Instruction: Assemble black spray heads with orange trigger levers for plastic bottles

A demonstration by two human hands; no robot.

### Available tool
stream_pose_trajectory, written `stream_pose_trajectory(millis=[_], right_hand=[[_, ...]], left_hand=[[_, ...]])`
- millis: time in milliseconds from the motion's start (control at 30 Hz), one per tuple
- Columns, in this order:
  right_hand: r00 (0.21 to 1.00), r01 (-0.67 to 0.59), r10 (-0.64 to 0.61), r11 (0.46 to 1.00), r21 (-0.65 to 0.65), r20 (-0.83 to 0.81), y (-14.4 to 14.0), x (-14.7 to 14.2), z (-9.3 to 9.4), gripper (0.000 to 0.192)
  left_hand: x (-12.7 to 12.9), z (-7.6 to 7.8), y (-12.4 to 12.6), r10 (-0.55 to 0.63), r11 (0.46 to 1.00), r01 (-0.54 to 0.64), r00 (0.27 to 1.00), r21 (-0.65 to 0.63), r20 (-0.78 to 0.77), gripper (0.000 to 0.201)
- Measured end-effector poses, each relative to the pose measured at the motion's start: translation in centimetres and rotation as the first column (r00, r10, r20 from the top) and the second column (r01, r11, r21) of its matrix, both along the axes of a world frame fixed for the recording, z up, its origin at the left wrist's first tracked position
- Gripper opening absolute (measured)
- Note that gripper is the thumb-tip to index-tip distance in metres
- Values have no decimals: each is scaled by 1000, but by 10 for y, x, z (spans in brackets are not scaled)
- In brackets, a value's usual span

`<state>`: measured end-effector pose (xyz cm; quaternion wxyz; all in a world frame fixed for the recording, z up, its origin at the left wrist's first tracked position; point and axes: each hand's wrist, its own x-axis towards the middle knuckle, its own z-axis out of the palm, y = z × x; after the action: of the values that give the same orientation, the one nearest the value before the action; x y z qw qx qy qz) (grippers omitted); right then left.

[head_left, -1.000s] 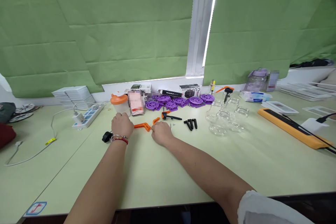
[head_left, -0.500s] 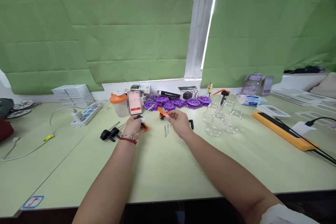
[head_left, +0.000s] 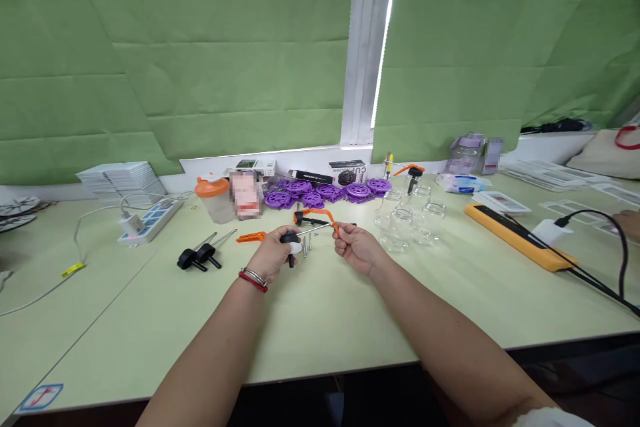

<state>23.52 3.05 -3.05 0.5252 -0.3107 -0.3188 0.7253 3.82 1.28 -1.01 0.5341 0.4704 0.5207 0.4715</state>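
My left hand (head_left: pixel 273 255) is closed on a black round knob with a thin metal rod (head_left: pixel 315 229), which points right; a white round piece sits against the knob. With thumb and fingers my right hand (head_left: pixel 359 248) pinches the end of a curved orange handle (head_left: pixel 325 212). A black part (head_left: pixel 299 218) is at the handle's far end. The rod's tip meets the handle by my right fingertips; whether it is inserted cannot be told. Left of my left hand lies another orange handle (head_left: pixel 251 237). Several metal screws (head_left: pixel 305 247) are between my hands.
Two black knobs with rods (head_left: pixel 205 255) lie left. Purple wheel-shaped parts (head_left: pixel 330 193) are piled behind my hands. Glass vessels (head_left: pixel 403 230) stand right, near an orange power strip (head_left: pixel 520 237). A lidded cup (head_left: pixel 214 200) stands back left. Another person's hand (head_left: pixel 631 223) shows far right.
My left hand has moved right, bringing the knob and rod to the orange handle in my right hand. Another orange handle now lies visible on the table. The view has shifted slightly.
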Motion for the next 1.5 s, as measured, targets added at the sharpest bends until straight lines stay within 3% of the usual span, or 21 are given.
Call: stream_pose_trajectory(millis=[133,300,633,867,1000,1233,1400,1500], right_hand=[[999,-41,41,999,-15,18,-8,5,2,10],[999,-34,36,998,-51,27,-19,6,-5,9],[969,-161,170,985,-63,177,-27,-1,-14,18],[945,-248,230,968,50,234,-30,-5,-17,25],[942,-254,221,961,107,251,-30,-5,-17,27],[918,-240,174,959,149,357,-23,-3,-23,37],[897,-256,166,951,174,410,-21,-5,-26,40],[871,-280,158,937,207,464,-22,-8,-30,41]], left_hand=[[1,4,-6,40,999,-40,999,-18,-21,33],[0,-4,-11,47,998,-49,997,-28,-54,33],[-2,-16,-16,-37,997,43,996,67,-83,37],[6,-23,-14,-143,968,142,990,209,-8,50],[9,-27,-14,-220,955,210,975,210,23,43],[5,-26,-15,-287,946,262,950,191,120,56],[8,-22,-17,-328,940,286,909,185,256,38],[10,-22,-15,-268,962,233,900,141,345,33]])
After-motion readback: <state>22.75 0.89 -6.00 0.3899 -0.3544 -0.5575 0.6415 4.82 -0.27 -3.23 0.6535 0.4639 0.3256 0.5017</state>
